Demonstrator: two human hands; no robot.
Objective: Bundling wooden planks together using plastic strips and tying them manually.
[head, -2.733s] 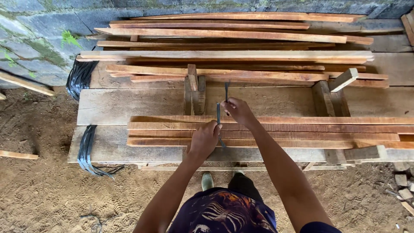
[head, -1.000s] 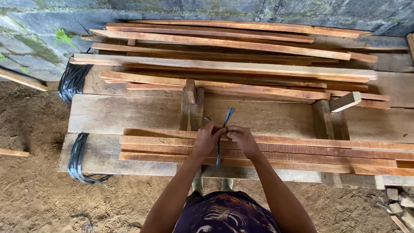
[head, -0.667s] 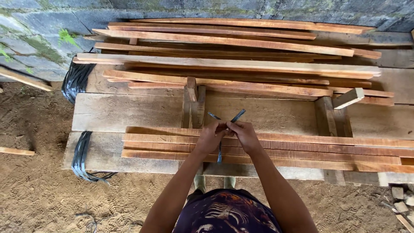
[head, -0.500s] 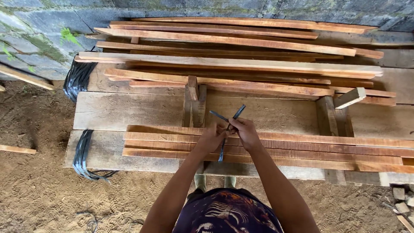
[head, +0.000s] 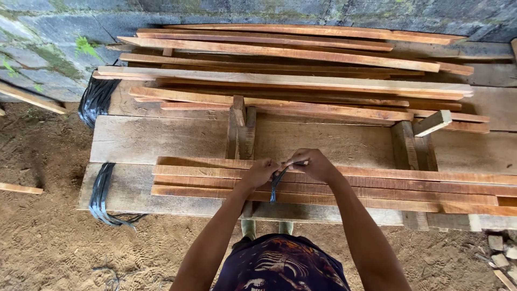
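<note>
My left hand (head: 260,171) and my right hand (head: 314,164) meet above a bundle of long reddish wooden slats (head: 409,186) lying across a wide plank bench (head: 177,139). Both hands pinch the ends of a dark plastic strap (head: 276,184) that runs down over the front of the bundle. The strap ends sit between my fingers, close together. My forearms reach forward from the bottom of the view.
More long slats (head: 280,81) are stacked at the back against a stone wall (head: 48,27). Bundles of black strapping (head: 99,196) hang off the bench's left end, with a second one (head: 96,99) farther back. Upright wooden blocks (head: 241,129) stand mid-bench. Sandy ground (head: 43,242) lies below.
The strap ends that stuck up from between my hands are now pulled down flat. My hands have drawn closer together on the bundle.
</note>
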